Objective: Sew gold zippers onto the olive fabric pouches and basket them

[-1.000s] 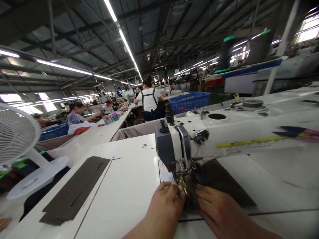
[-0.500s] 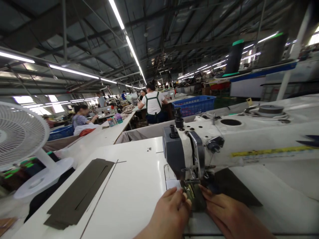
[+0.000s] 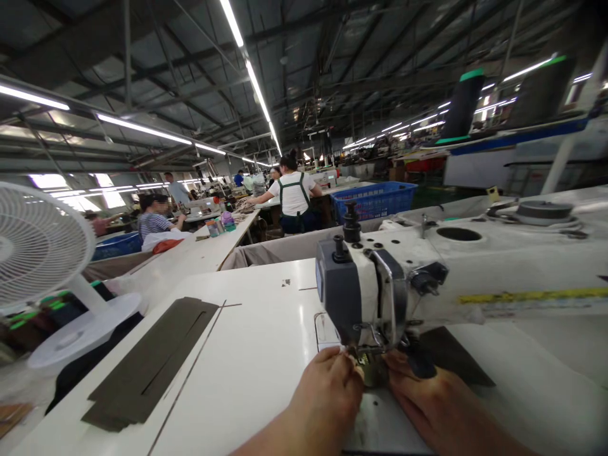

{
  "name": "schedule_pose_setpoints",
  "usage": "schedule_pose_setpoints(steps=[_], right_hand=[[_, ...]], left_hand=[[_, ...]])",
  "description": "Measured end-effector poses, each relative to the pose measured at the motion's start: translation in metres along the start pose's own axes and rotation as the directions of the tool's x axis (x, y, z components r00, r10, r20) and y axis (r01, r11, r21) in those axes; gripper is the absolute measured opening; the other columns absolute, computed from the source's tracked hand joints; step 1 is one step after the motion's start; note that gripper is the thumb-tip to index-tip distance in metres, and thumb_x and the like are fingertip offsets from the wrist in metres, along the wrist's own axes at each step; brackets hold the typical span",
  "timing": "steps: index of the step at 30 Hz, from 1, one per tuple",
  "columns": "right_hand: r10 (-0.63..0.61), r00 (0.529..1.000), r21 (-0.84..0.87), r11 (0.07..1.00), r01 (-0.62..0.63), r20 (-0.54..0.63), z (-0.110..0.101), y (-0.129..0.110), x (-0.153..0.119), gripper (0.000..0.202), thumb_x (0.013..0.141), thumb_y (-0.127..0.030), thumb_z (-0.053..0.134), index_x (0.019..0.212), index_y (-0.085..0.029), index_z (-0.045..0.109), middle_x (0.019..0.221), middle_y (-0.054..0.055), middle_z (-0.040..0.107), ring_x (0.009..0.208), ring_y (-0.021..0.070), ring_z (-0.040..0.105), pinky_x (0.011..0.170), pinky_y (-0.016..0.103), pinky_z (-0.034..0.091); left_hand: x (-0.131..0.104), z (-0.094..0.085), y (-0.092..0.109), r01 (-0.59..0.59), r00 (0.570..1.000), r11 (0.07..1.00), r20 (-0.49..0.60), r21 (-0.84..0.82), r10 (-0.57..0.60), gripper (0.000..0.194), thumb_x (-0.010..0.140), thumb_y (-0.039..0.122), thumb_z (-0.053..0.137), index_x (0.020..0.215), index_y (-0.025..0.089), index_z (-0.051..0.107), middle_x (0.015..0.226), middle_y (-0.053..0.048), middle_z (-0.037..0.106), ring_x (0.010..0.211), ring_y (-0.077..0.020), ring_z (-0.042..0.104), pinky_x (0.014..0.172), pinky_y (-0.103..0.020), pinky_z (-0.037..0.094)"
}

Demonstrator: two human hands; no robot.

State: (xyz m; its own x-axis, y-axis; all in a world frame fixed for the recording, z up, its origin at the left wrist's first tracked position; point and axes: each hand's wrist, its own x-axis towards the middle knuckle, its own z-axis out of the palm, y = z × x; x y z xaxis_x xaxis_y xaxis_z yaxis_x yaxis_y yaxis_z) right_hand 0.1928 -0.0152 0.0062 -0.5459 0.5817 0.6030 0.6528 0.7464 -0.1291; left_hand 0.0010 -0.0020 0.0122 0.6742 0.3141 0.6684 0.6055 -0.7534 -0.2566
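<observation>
A sewing machine (image 3: 361, 285) stands at the right of the white table. Dark fabric (image 3: 453, 358) lies under its arm, right of the presser foot, and a small dark piece (image 3: 375, 372) shows between my hands. My left hand (image 3: 327, 386) is closed, its fingertips pinching at the left edge of that piece, close to the foot. My right hand (image 3: 427, 389) lies at the piece's right side, its fingertips partly hidden behind the machine's parts; what they grip cannot be made out. A stack of dark fabric pieces (image 3: 152, 361) rests on the table's left part.
A white fan (image 3: 42, 253) stands at the far left. Behind the table are a blue crate (image 3: 375, 201), a person in a white top (image 3: 294, 193) and a person in stripes (image 3: 154, 218). Yellow tape (image 3: 532, 296) runs along the machine arm. Thread cones (image 3: 460, 107) stand upper right.
The small dark piece has moved forward under the foot, and less of it shows. My right hand has shifted slightly right, partly behind the machine's parts. The view has shifted a little.
</observation>
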Motion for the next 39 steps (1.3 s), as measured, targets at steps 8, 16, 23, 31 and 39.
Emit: schedule_pose_setpoints(steps=[8,16,23,31,39], right_hand=[[0.036,0.998,-0.038,0.999,-0.038,-0.047,-0.001,-0.003,0.004,0.032,0.085,-0.010,0.031,0.083,-0.021,0.060,0.080,0.004,0.068,0.079,0.0157,0.067,0.067,0.023,0.054],[0.020,1.000,-0.064,0.998,-0.021,-0.016,0.005,0.003,0.000,0.028,0.084,-0.010,0.033,0.082,-0.022,0.059,0.080,0.004,0.067,0.078,0.0160,0.066,0.066,0.022,0.053],[0.009,1.000,-0.069,0.998,-0.010,-0.016,0.005,0.003,0.001,0.027,0.086,-0.013,0.035,0.087,-0.022,0.061,0.083,0.004,0.068,0.081,0.0162,0.066,0.067,0.022,0.053],[-0.001,0.997,-0.090,0.996,-0.006,-0.074,0.006,0.002,0.001,0.031,0.085,-0.012,0.032,0.080,-0.021,0.061,0.078,0.005,0.068,0.076,0.0167,0.067,0.066,0.023,0.054],[-0.048,0.998,-0.104,0.994,0.043,-0.045,0.010,0.009,-0.003,0.026,0.084,-0.014,0.038,0.086,-0.021,0.063,0.079,0.004,0.069,0.076,0.0171,0.067,0.064,0.021,0.054]], left_hand=[[0.001,-0.009,-0.004,0.028,0.984,0.998,0.180,-0.055,-0.018,0.009,0.087,0.014,0.053,0.079,0.014,0.056,0.076,-0.002,0.063,0.071,-0.0134,0.062,0.086,-0.030,0.049],[-0.001,-0.006,-0.005,0.003,0.987,0.999,0.159,-0.038,0.003,0.008,0.085,0.013,0.057,0.076,0.012,0.056,0.077,-0.002,0.063,0.072,-0.0137,0.061,0.087,-0.030,0.048],[-0.001,-0.004,-0.006,0.020,0.984,0.999,0.179,-0.039,-0.013,0.012,0.087,0.013,0.054,0.074,0.013,0.056,0.077,-0.003,0.063,0.073,-0.0139,0.062,0.087,-0.030,0.048],[-0.005,0.001,-0.006,0.013,0.994,0.998,0.107,-0.067,-0.006,0.015,0.089,0.013,0.050,0.074,0.013,0.056,0.076,-0.002,0.062,0.076,-0.0137,0.062,0.087,-0.029,0.048],[-0.010,0.000,-0.007,0.050,0.964,0.997,0.265,-0.061,-0.032,0.008,0.084,0.019,0.060,0.078,0.015,0.056,0.080,-0.002,0.062,0.076,-0.0143,0.061,0.086,-0.031,0.047]])
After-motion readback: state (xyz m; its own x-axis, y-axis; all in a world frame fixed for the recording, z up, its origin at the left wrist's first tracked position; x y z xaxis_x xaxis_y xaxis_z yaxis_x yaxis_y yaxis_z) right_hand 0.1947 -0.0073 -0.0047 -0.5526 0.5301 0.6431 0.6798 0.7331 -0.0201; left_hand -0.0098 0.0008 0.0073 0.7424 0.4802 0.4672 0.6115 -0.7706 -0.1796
